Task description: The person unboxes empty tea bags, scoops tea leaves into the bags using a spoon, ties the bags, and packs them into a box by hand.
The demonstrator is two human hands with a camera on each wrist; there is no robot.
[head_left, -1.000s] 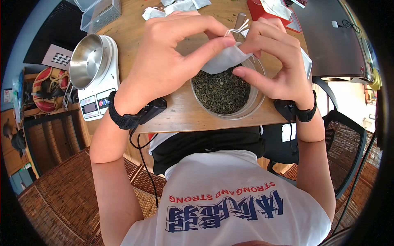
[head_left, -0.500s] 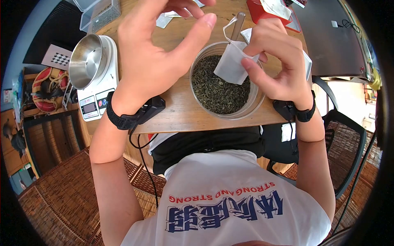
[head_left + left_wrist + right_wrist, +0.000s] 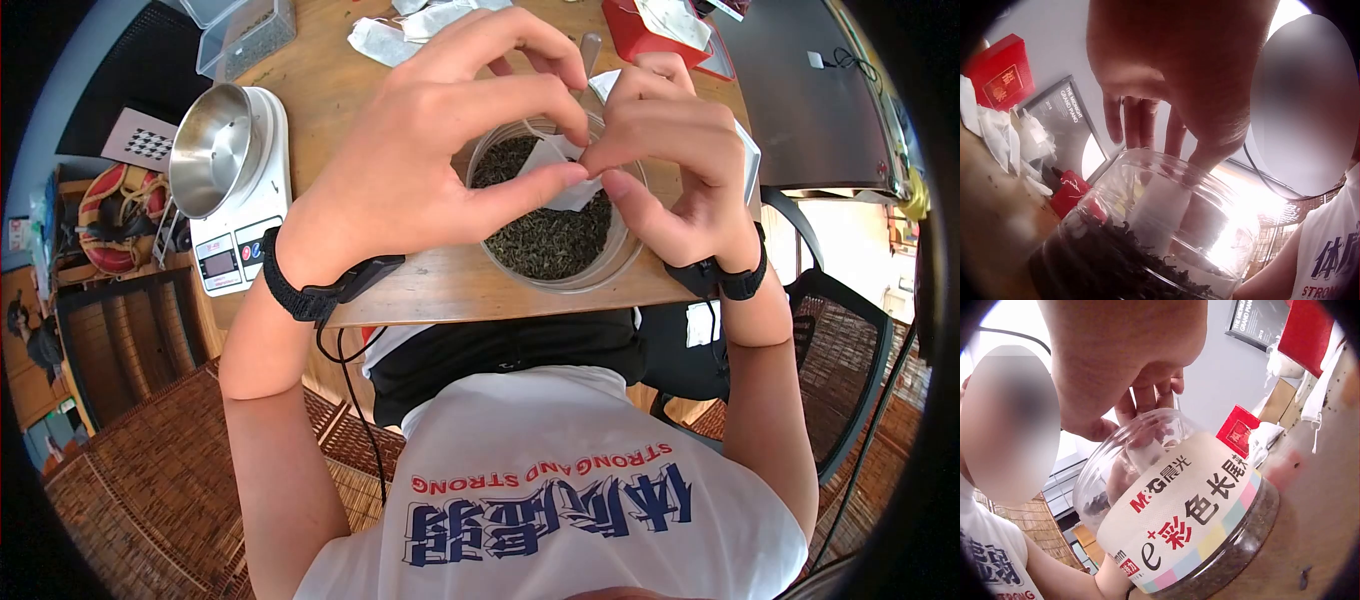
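Note:
A small white pouch [image 3: 571, 190] hangs over dark dried leaves [image 3: 545, 243] inside a round clear jar [image 3: 622, 262]. At its upper edge the left hand [image 3: 430, 160] pinches with thumb and forefinger, the other fingers arched above. Opposite it, the right hand [image 3: 680, 160] pinches the same edge, its thumb and fingertips nearly meeting the left ones. In the left wrist view the pouch [image 3: 1161, 209] shows through the jar wall. The right wrist view shows the jar's printed label [image 3: 1179, 512] below the right hand [image 3: 1125, 356].
A steel bowl [image 3: 212, 150] sits on a white scale [image 3: 245, 240] at the left. Behind are a clear plastic box [image 3: 245, 45], several white pouches [image 3: 385, 40] and a red box [image 3: 640, 35]. A handle [image 3: 590, 50] rises behind the jar.
The left hand let go of the pouch's string side and moved away, then came back down to the pouch's edge beside the right hand. The pouch now hangs lower and its string is less visible.

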